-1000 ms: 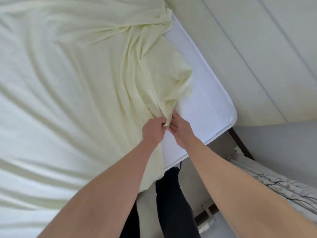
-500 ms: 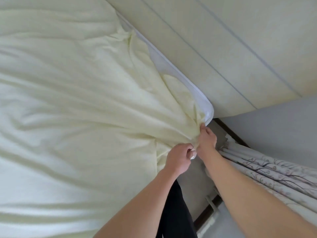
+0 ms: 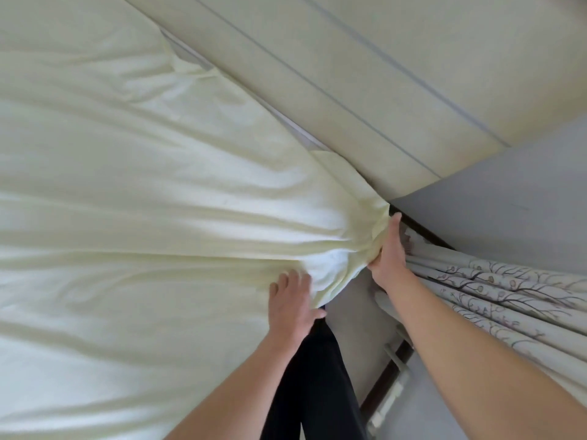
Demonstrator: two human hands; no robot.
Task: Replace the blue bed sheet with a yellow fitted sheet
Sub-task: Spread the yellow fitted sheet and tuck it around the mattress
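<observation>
The pale yellow fitted sheet (image 3: 143,217) covers the mattress, with folds running toward the near right corner. My right hand (image 3: 389,254) grips the bunched sheet edge at that corner, down its side. My left hand (image 3: 290,301) lies flat on the sheet just left of the corner, with its thumb at the mattress edge. A thin strip of white mattress (image 3: 300,134) still shows along the headboard side. No blue sheet is in view.
A cream padded headboard (image 3: 349,68) runs along the far edge of the bed. A grey wall (image 3: 508,192) and a patterned curtain (image 3: 495,290) stand close on the right. My dark trouser leg (image 3: 314,382) is beside the bed.
The sheet corner has been pulled over the mattress corner, which no longer shows white. My left hand let go of the fabric and now lies flat on top.
</observation>
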